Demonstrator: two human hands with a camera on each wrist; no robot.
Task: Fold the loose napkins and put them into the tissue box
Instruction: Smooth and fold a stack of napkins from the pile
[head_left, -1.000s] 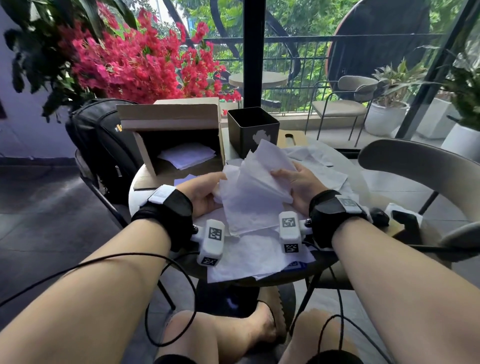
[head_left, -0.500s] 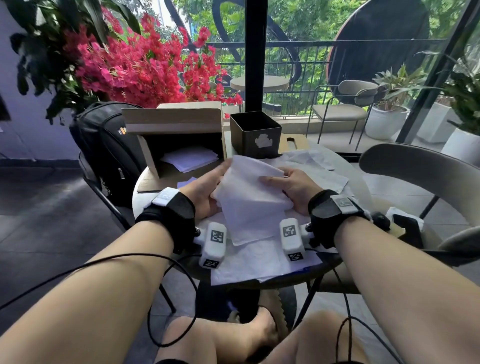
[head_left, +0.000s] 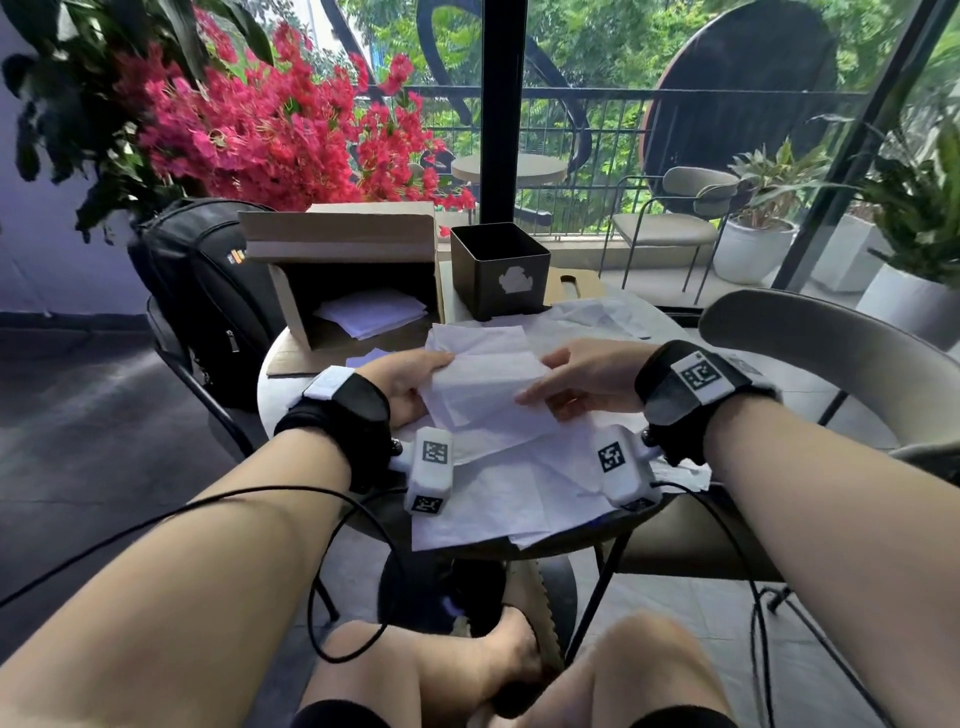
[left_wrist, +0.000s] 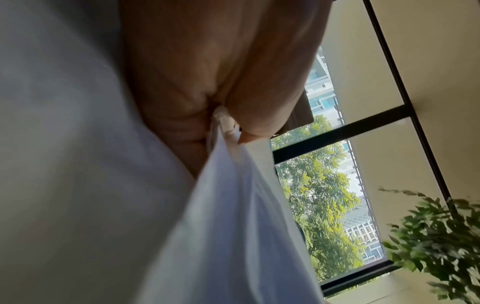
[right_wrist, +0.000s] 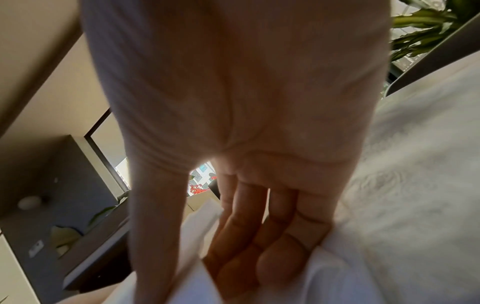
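Note:
A white napkin (head_left: 488, 384) is stretched between my two hands just above the round table (head_left: 270, 379), its upper part folded over. My left hand (head_left: 439, 366) pinches its left edge; in the left wrist view the fingers (left_wrist: 182, 127) clamp the napkin (left_wrist: 233, 226). My right hand (head_left: 540, 379) pinches the right edge, thumb on top and fingers (right_wrist: 246, 246) beneath the napkin (right_wrist: 200, 232). The tissue box (head_left: 498, 275), a black square tin with a white cloud mark, stands open behind the hands. More loose napkins (head_left: 519, 488) lie spread under my wrists.
A cardboard box (head_left: 353, 244) lies on its side at the back left with flat napkins (head_left: 371, 314) inside. A black backpack (head_left: 208, 291) sits on a chair to the left. Another chair (head_left: 831, 353) curves round the right side. A wooden lid (head_left: 579, 280) lies behind the tin.
The napkin was held up crumpled a second ago. It has come down flatter with its top folded over, and my hands have moved apart to its two side edges.

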